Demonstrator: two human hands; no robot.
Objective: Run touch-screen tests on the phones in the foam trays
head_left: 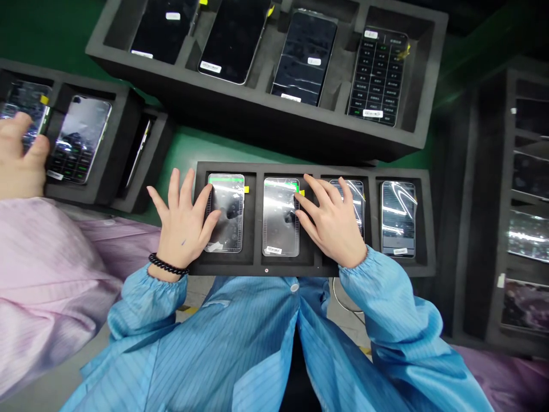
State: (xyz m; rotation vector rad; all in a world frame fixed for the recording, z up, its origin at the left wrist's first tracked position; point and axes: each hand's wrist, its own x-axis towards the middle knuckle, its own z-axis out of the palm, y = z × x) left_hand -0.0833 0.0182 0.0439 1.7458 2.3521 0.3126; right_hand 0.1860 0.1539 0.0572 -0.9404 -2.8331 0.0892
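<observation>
A black foam tray [343,270] lies in front of me with a smartphone in each of its compartments. My left hand [182,220] has its fingers spread, the index fingertip at the left edge of the leftmost smartphone [227,220]. That phone shows a pale screen with a green bar on top. My right hand [337,220] is open, its index fingertip at the right edge of the second smartphone [277,220], which has a similar screen. Partly hidden behind my right hand is a third smartphone [358,203]. The fourth smartphone [398,220] shows a list under glare.
Beyond lies a bigger foam tray [257,103] of phones, one showing a dark button grid [377,77]. At left, a co-worker's hand [21,154] in a pink sleeve is over another foam tray [114,140]. More phones [529,234] sit in a tray at right.
</observation>
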